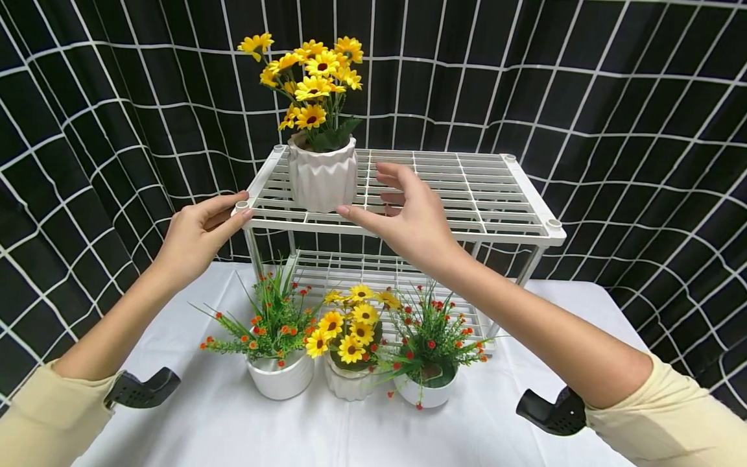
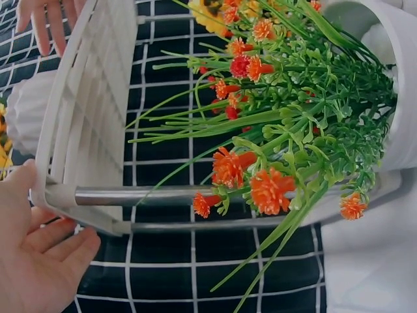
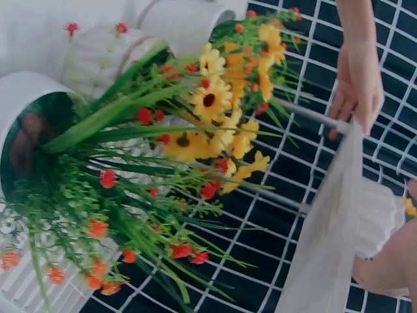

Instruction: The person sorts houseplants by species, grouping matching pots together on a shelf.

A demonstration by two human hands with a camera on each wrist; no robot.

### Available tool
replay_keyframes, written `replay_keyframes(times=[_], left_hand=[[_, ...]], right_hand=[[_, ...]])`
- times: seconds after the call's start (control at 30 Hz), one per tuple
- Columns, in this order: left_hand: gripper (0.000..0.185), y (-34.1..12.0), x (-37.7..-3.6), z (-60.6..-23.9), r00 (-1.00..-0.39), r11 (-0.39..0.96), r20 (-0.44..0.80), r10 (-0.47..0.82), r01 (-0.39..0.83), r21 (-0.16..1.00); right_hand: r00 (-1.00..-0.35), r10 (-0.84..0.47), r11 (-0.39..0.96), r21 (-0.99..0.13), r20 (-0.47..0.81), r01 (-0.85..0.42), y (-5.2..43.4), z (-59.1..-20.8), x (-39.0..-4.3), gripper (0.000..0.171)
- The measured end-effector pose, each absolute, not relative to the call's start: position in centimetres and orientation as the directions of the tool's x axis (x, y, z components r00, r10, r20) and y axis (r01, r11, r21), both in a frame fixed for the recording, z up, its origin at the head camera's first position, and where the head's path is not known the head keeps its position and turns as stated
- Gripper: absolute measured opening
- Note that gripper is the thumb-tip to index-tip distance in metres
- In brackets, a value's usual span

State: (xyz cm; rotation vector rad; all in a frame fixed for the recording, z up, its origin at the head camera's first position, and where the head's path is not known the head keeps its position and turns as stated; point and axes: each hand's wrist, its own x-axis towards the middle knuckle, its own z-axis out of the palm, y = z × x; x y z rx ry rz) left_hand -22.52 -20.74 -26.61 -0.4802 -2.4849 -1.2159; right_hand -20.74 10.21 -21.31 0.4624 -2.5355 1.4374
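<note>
A white fluted pot [image 1: 323, 176] with yellow sunflower-like blooms [image 1: 315, 84] stands upright on the left part of a white two-tier rack's upper shelf [image 1: 432, 188]. My left hand [image 1: 195, 237] holds the front left corner of that shelf between thumb and fingers; in the left wrist view the fingers reach under the edge. To the right of the pot is my right hand [image 1: 417, 214], fingers spread and loosely bent over the slats. Its thumb tip is right at the pot's lower edge, and nothing is in its grasp.
In front of the rack, on a white cloth [image 1: 192, 415], stand three more potted plants: a red-orange flowered one [image 1: 283, 376], a yellow-flowered one [image 1: 350, 383] and another red-flowered one [image 1: 428, 392]. The lower shelf [image 1: 362, 263] lies behind them. A black curtain with white grid lines [image 1: 583, 97] surrounds the table.
</note>
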Motion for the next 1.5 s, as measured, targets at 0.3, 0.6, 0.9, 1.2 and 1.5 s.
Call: replay_keyframes(times=[0.3, 0.6, 0.9, 1.2, 1.5], left_hand=[[0.045, -20.6, -22.5, -26.5, -0.883, 0.574, 0.445, 0.151, 0.445, 0.688], [0.047, -20.7, -22.6, -26.6, -0.889, 0.571, 0.432, 0.151, 0.435, 0.696], [0.047, -20.6, -22.5, -26.6, -0.889, 0.567, 0.432, 0.149, 0.435, 0.699], [0.048, -20.7, -22.4, -26.6, -0.892, 0.591, 0.427, 0.146, 0.425, 0.686], [0.049, -20.5, -22.3, -26.6, -0.897, 0.608, 0.421, 0.133, 0.409, 0.680]], right_hand=[[-0.882, -0.238, 0.471, -0.747, 0.406, -0.470, 11.4, -23.2, -18.4, 0.077], [-0.803, -0.269, 0.460, -0.661, 0.532, -0.592, 12.0, -25.7, -16.4, 0.061], [-0.768, -0.314, 0.438, -0.633, 0.558, -0.639, 12.3, -28.2, -15.4, 0.050], [-0.780, -0.308, 0.419, -0.658, 0.545, -0.626, 12.2, -30.5, -14.5, 0.038], [-0.745, -0.312, 0.370, -0.647, 0.590, -0.667, 11.8, -32.5, -12.7, 0.032]])
